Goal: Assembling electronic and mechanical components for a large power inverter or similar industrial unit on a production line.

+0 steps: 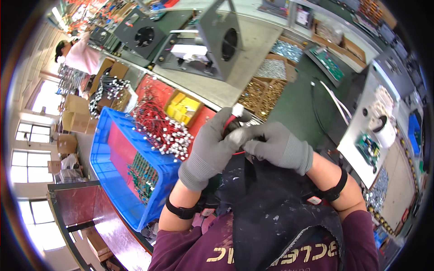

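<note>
Both hands wear grey knit gloves and meet close together in front of my chest. My left hand (pixel 210 147) is closed around a short red-and-black wire lead, whose white plug (pixel 238 109) sticks up past the fingers. Thumb and fingers of my right hand (pixel 282 147) are pinched together, touching the left fingertips; what lies between them is hidden. Left of my hands, a heap of red wire leads with white plugs (pixel 169 135) spreads over a red mat (pixel 147 86). Beside it stands a carton of yellow parts (pixel 183 108).
A blue bin (pixel 101 156) with green circuit boards stands at the left. Ahead are cartons of brass-coloured fasteners (pixel 253 97) and silver screws (pixel 271 69), and a grey metal housing with a fan (pixel 221 43). A white panel (pixel 357 147) lies right. Another person (pixel 81 56) is far left.
</note>
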Motion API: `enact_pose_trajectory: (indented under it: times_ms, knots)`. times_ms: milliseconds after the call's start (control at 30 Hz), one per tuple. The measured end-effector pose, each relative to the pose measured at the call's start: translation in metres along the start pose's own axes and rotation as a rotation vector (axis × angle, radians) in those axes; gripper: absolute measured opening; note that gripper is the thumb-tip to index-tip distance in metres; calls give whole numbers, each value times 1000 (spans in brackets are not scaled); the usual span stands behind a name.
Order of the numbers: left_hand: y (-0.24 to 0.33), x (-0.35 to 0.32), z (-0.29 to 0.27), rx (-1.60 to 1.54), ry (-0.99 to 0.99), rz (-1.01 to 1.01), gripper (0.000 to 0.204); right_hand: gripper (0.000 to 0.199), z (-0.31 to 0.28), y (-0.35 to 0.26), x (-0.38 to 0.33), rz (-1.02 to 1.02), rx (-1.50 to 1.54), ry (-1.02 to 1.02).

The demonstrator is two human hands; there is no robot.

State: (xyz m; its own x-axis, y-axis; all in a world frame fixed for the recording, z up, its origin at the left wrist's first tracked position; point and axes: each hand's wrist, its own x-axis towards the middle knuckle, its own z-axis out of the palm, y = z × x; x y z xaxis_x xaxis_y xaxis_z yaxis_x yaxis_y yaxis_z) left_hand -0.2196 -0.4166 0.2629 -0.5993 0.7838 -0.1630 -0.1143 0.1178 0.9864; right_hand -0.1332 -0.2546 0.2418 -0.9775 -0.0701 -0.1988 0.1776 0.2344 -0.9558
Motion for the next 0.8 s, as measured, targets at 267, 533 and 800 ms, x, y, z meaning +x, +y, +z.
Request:
enact_pose_trajectory:
  times_ms: [267,533,800]
  knots:
    - [-53,-22,122,-123,-544,-340,22,25,-57,5,-95,-5,556,176]
    - [-113,-71,201,-228,-276,-301,32,28,-82,41,-161,-76,241,538]
    - [-130,-83,240,-295,36,-440,21,29,-26,157,-281,244,407,324]
